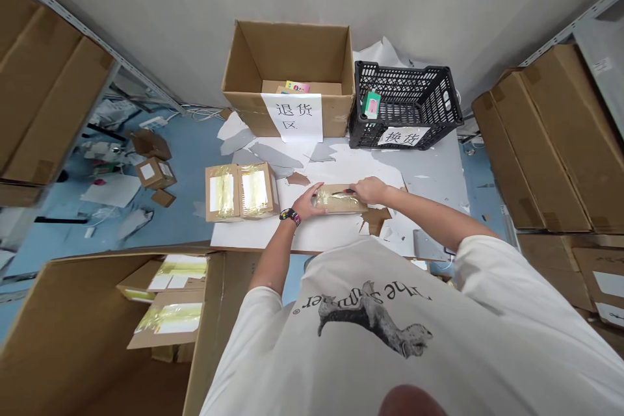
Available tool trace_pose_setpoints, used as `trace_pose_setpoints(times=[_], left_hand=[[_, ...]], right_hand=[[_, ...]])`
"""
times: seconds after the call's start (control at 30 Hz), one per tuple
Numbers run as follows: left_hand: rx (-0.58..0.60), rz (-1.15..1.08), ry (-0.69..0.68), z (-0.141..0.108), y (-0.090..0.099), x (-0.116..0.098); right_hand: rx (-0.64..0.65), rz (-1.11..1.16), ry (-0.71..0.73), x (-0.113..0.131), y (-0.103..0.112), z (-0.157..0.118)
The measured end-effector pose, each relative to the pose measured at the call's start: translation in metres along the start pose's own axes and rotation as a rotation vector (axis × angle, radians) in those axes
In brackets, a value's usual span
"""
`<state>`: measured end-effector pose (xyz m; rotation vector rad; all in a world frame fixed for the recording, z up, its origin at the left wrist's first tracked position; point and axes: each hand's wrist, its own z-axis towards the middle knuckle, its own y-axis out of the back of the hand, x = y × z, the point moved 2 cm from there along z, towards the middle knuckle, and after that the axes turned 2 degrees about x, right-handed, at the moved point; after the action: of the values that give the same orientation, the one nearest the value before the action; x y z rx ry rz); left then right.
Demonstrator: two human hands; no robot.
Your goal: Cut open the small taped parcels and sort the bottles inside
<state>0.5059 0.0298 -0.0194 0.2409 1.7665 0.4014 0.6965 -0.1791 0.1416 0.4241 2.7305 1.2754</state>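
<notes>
Two taped cartons (pixel 240 192) sit at the tabletop's (pixel 322 237) left edge. My left hand (pixel 308 201) is spread flat, pressing the taped cardboard parcel (pixel 340 199) mid-table, near the front edge. My right hand (pixel 370 190) pinches a utility knife (pixel 344 192) against the parcel's top.

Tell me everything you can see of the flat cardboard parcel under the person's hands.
The parcel is a low, flat box of brown cardboard, with glossy yellowish tape across its left end. It lies flat on a white board. The left hand rests on its taped end; the right hand holds a small knife at its top edge.
</notes>
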Motion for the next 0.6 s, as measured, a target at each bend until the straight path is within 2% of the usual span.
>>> trace_pose_setpoints(times=[0.13, 0.23, 0.3, 0.4, 0.5, 0.6], left_hand=[[0.003, 0.043, 0.035, 0.000, 0.001, 0.003], [-0.001, 0.046, 0.049, 0.003, 0.000, 0.007], [-0.007, 0.034, 0.039, 0.004, 0.000, 0.007], [-0.012, 0.003, 0.021, 0.004, -0.001, 0.005], [-0.016, -0.010, 0.023, 0.001, -0.002, 0.002], [-0.026, -0.005, 0.032, 0.000, -0.004, 0.002]], right_hand=[[0.050, -0.062, -0.060, -0.035, -0.011, -0.041], [0.012, -0.040, -0.078, -0.038, -0.013, -0.057], [-0.055, 0.007, -0.082, -0.025, -0.009, -0.051], [-0.128, 0.062, -0.031, 0.006, 0.000, -0.024], [-0.122, 0.071, 0.044, 0.033, 0.004, 0.003], [-0.087, 0.060, 0.051, 0.045, 0.003, 0.015]])
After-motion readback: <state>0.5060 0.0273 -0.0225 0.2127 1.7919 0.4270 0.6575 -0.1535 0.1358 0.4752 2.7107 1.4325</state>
